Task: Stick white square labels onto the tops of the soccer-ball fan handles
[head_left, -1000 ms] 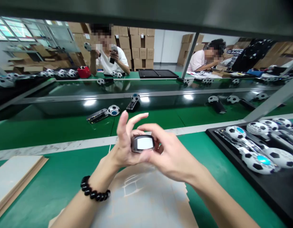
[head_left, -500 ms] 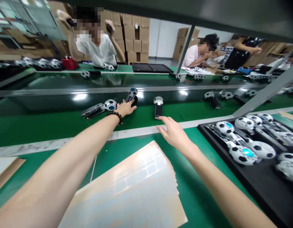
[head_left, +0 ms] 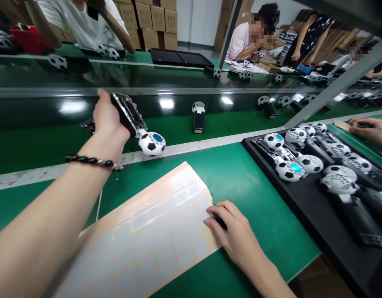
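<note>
— Where's the football-headed gadget point(head_left: 151, 143)?
— Far side of the sheets, its handle point(head_left: 128, 114) clamped in the left hand point(head_left: 108, 122). Seems light but fragile; hold the handle.
— Right hand point(head_left: 237, 231)?
— Fingers together at the edge of the stack of sheets point(head_left: 147, 236); can't tell if they pinch anything.

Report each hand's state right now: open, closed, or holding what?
Left hand: closed, holding a soccer-ball-headed device by its body.
Right hand: curled against a sheet stack; cannot tell if holding anything.

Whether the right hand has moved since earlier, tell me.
Yes: the right hand drew back from the white strip, toward the person, to the edge of the pale sheet stack.
</note>
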Tool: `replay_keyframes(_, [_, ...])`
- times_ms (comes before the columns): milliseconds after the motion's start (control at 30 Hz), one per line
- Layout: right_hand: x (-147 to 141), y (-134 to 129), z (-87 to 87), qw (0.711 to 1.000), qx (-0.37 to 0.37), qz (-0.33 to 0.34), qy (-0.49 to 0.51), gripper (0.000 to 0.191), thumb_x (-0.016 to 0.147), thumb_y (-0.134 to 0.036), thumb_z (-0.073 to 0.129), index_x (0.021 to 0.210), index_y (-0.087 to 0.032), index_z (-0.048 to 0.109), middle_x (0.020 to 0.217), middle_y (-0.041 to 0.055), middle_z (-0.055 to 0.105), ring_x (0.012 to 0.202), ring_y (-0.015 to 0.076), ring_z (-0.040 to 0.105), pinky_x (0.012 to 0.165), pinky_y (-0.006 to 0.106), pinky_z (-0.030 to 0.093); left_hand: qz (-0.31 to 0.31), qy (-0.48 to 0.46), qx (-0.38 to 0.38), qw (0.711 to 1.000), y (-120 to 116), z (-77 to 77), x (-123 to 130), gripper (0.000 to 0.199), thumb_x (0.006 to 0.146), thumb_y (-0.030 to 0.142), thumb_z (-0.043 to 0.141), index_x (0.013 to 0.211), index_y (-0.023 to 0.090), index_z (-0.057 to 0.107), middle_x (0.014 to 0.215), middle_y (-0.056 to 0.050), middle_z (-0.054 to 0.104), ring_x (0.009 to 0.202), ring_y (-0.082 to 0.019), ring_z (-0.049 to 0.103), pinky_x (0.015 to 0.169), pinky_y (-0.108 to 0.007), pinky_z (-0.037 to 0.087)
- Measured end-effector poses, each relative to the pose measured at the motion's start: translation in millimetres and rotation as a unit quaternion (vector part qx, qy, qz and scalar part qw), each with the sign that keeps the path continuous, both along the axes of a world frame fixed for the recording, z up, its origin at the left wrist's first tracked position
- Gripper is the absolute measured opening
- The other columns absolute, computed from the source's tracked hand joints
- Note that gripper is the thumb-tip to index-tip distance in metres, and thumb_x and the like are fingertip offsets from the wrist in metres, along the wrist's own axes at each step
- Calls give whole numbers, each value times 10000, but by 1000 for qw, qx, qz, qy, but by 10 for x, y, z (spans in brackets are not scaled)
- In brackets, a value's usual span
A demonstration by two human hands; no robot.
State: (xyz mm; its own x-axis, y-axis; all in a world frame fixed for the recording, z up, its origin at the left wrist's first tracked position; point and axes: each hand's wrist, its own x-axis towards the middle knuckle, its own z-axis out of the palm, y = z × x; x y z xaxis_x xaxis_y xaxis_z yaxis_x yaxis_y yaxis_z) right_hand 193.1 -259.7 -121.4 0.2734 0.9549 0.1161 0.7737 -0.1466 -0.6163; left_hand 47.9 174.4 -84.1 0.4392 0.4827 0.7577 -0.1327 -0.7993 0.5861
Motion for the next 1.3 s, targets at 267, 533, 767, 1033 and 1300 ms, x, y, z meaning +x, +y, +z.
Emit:
replay_keyframes(267, [-32, 39, -38, 1000, -1, 6, -20, 120, 941, -110, 552, 1004, -189, 618, 954, 107, 701, 850, 261, 699, 713, 377, 559, -69, -178, -351, 917, -1657, 425, 141, 564, 780, 796, 640, 985, 272, 587, 729, 48, 720, 607, -163, 693, 518, -314, 558])
replay_keyframes(533, [105, 97, 140, 999, 23, 40, 24, 207, 883, -49, 629, 779, -213, 557, 752, -20, 627, 650, 133, 625, 584, 227, 508, -84, -72, -110, 988, -1993, 258, 128, 536, 731, 689, 795, 980, 221, 718, 828, -25, 743, 652, -161, 713, 569, -251, 597])
replay_keyframes(767, [290, -92, -116, 965, 223, 130, 33, 158, 927, -130, 617, 856, -253, 687, 827, 32, 706, 741, 185, 666, 702, 331, 570, -20, 16, -149, 989, -2025, 244, 134, 410, 763, 447, 836, 1016, 165, 680, 811, -46, 738, 652, -156, 700, 564, -220, 566])
replay_keyframes(1033, [393, 62, 24, 940, 277, 25, 199, 229, 1035, -309, 539, 821, -241, 579, 857, 46, 684, 707, 175, 697, 621, 297, 603, -24, -65, -133, 989, -1997, 104, 48, 436, 768, 505, 823, 987, 165, 662, 730, -33, 713, 583, -151, 671, 515, -223, 547])
replay_keyframes(1300, [222, 849, 1114, 905, 175, 35, 385, 247, 858, -374, 803, 779, -201, 645, 619, -22, 688, 507, 117, 660, 518, 214, 578, 8, 31, 121, 992, -2004, 467, -130, 319, 825, 386, 804, 1016, 179, 655, 870, -51, 769, 679, -149, 726, 619, -212, 575])
